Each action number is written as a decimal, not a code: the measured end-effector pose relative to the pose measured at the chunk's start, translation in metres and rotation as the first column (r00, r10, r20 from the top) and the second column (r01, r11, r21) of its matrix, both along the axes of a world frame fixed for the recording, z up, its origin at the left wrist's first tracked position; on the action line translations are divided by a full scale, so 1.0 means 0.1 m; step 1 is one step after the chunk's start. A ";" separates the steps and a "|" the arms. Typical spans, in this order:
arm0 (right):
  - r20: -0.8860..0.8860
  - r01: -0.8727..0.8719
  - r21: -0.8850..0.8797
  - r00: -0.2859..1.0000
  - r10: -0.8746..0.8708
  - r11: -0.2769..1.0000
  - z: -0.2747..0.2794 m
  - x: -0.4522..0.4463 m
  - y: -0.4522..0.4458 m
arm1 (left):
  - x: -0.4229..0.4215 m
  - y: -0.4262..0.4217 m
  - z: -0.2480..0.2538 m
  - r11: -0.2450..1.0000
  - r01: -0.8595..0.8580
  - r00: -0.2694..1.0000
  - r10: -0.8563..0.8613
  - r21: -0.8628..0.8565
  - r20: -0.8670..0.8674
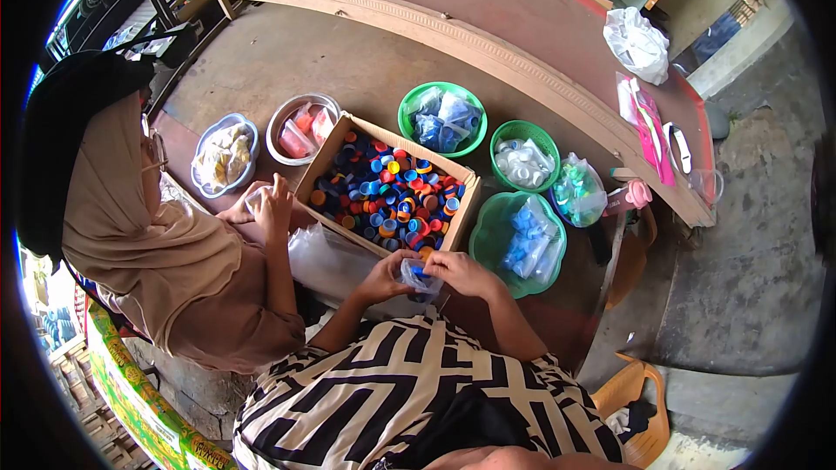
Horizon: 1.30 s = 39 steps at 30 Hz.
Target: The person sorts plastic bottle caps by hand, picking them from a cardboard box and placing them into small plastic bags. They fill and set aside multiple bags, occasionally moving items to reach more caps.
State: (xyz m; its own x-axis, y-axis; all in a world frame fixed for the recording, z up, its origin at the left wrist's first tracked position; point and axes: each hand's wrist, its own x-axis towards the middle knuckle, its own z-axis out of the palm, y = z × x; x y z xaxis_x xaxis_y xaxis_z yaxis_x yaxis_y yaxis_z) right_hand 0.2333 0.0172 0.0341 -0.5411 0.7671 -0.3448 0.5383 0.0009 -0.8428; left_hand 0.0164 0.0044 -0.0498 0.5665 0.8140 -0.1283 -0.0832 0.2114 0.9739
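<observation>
In front of my body, a small clear plastic bag (419, 285) with blue bottle caps showing in it is held up at the near edge of the cardboard box. My left hand (381, 281) is closed around the bag's left side. At the bag's mouth, the fingers of my right hand (461, 273) are pinched together; what they grip is hidden. The cardboard box (473, 209) just beyond holds a heap of mixed bottle caps (392, 187), mostly blue, red and orange. A large clear plastic sheet or bag (326, 252) lies left of my left hand.
Right of the box is a green basin (484, 248) with bagged blue caps. More basins hold filled bags: green (403, 122), smaller green (496, 161), metal (274, 144) and pale blue (202, 183). A co-worker (165, 235) at left handles a plastic bag. A wooden ledge (488, 48) runs behind.
</observation>
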 end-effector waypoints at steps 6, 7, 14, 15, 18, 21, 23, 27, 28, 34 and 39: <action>0.254 -0.113 0.390 0.967 0.011 0.914 -0.15 -0.08 -0.35 | 0.17 -0.17 -0.01 0.995 0.095 0.995 -0.096 0.011 0.043; 0.293 -0.129 0.422 0.956 -0.001 0.897 -0.18 -0.10 -0.41 | 0.15 -0.18 -0.02 0.992 0.125 0.992 -0.125 -0.018 0.012; 0.333 -0.216 0.268 0.935 0.120 0.939 -0.11 -0.18 -0.47 | 0.06 -0.22 0.02 0.975 0.097 0.990 -0.073 0.202 -0.124; 0.316 -0.233 0.360 0.942 0.117 0.903 -0.15 -0.18 -0.48 | 0.06 -0.22 0.07 0.958 0.116 0.979 -0.066 0.264 -0.191; 0.145 -0.086 0.374 0.989 0.034 0.923 -0.23 -0.25 -0.45 | 0.03 -0.19 0.10 0.954 0.100 0.973 -0.035 0.281 -0.227; -0.050 0.048 0.335 0.998 -0.033 0.941 -0.17 -0.27 -0.36 | 0.00 -0.17 0.08 0.953 0.074 0.955 0.017 0.295 -0.295; -0.052 0.102 0.363 0.995 -0.089 0.926 -0.12 -0.23 -0.21 | -0.03 -0.16 0.03 0.953 0.045 0.949 0.052 0.298 -0.311; -0.039 0.272 0.402 0.959 -0.280 0.874 -0.17 -0.10 0.12 | -0.08 -0.08 0.11 0.978 -0.023 0.967 0.074 0.207 -0.244; -0.032 0.289 0.368 0.954 -0.298 0.884 -0.27 -0.06 0.20 | -0.09 -0.06 0.10 0.979 -0.050 0.975 0.090 0.196 -0.201; 0.127 0.093 0.420 0.979 -0.160 0.903 -0.61 -0.18 0.62 | -0.12 0.02 0.07 0.979 -0.076 0.980 0.108 0.189 -0.167; 0.112 -0.116 0.587 0.992 0.062 0.801 -0.80 -0.69 1.03 | -0.13 0.04 -0.02 0.987 -0.047 0.983 0.073 0.155 -0.168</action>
State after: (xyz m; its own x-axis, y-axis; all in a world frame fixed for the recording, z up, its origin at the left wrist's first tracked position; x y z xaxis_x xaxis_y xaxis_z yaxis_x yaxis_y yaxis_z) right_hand 0.1642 0.1205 -0.0456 -0.6075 0.7862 0.1135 0.5785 0.5358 -0.6150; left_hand 0.0037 0.0085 -0.0515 0.4956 0.8634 -0.0942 0.0807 0.0622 0.9948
